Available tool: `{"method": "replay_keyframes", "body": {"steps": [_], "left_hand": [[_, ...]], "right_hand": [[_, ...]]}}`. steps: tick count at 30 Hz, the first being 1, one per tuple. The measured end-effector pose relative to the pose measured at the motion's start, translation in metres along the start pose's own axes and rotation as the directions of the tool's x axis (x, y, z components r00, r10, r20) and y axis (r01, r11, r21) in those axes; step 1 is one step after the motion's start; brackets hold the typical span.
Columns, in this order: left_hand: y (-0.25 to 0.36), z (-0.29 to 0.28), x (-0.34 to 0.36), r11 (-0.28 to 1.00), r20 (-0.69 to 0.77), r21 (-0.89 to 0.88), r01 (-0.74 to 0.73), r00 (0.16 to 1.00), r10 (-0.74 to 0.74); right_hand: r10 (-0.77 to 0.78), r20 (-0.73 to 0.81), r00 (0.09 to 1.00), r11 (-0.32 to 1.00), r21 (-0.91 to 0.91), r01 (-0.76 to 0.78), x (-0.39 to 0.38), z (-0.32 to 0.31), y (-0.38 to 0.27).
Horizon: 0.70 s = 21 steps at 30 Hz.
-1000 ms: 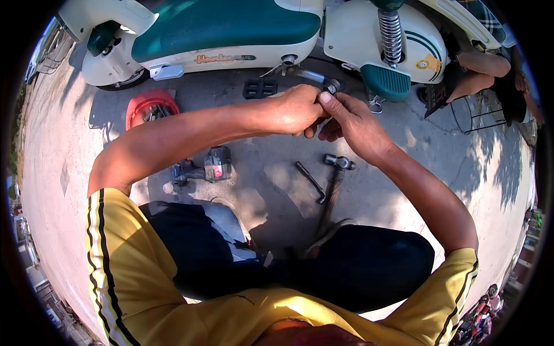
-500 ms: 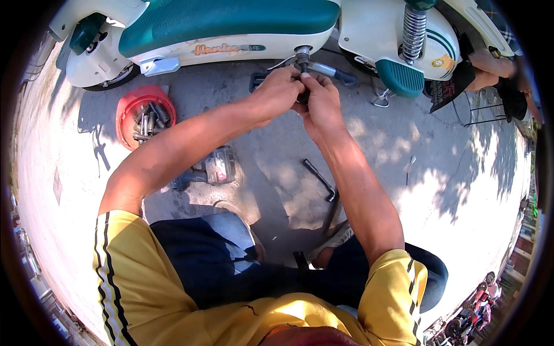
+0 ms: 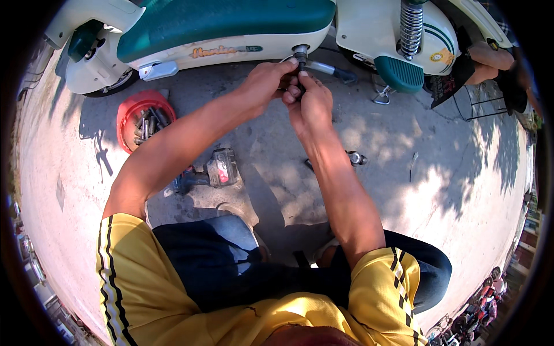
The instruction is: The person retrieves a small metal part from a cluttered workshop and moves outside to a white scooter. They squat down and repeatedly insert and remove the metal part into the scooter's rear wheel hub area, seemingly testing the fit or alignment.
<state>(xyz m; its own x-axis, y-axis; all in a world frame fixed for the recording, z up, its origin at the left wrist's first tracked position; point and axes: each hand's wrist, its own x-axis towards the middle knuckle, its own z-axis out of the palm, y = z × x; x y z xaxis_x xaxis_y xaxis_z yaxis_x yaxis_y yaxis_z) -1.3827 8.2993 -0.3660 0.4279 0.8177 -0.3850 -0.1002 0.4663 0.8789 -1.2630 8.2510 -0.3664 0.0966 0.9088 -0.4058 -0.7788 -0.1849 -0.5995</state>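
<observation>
Both my hands meet at the lower side of a white and green scooter (image 3: 231, 26). A dark, cylindrical socket-like tool (image 3: 302, 65) stands in line with the round metal hub (image 3: 300, 51) there. My left hand (image 3: 266, 83) is closed, its thumb and fingertips pinching the tool close to the hub. Below it, my right hand (image 3: 313, 104) is closed round the tool's near end, thumb pointing up along it. The fingers hide most of the tool, so its exact kind cannot be made out. Just right of the hub, a silver arm (image 3: 320, 67) with a dark end sticks out.
A red bowl (image 3: 122, 118) of dark sockets lies on the ground at left. Nearer me is a cordless power tool (image 3: 214, 170). A ratchet head (image 3: 356, 157) shows beside my right forearm, and a thin screwdriver-like tool (image 3: 412, 164) lies farther right. A person's bent arm (image 3: 487, 63) is at far right.
My right hand and forearm have shifted slightly left, uncovering the ratchet head and covering most of the black wrench. My left thumb has moved up onto the tool near the hub.
</observation>
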Motion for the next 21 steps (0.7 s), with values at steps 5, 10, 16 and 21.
{"method": "replay_keyframes", "body": {"steps": [5, 10, 16, 21], "left_hand": [[-0.006, 0.005, 0.013, 0.972, 0.008, -0.226, 0.066, 0.998, -0.066], [-0.003, 0.008, 0.015, 0.962, 0.044, -0.252, 0.11, 0.994, -0.102], [0.006, 0.021, 0.012, 0.963, -0.06, -0.227, 0.146, 0.985, -0.163], [0.01, 0.021, 0.01, 0.984, -0.167, -0.142, 0.105, 0.978, -0.129]], "right_hand": [[0.02, 0.064, 0.998, 0.987, 0.159, -0.03, 0.005, -0.009, 0.003], [0.026, 0.097, 0.995, 0.97, 0.24, -0.049, 0.006, -0.011, 0.007], [0.07, 0.137, 0.988, 0.974, 0.204, -0.097, 0.007, -0.017, 0.004], [0.111, 0.114, 0.987, 0.986, 0.108, -0.123, 0.002, -0.011, 0.001]]}}
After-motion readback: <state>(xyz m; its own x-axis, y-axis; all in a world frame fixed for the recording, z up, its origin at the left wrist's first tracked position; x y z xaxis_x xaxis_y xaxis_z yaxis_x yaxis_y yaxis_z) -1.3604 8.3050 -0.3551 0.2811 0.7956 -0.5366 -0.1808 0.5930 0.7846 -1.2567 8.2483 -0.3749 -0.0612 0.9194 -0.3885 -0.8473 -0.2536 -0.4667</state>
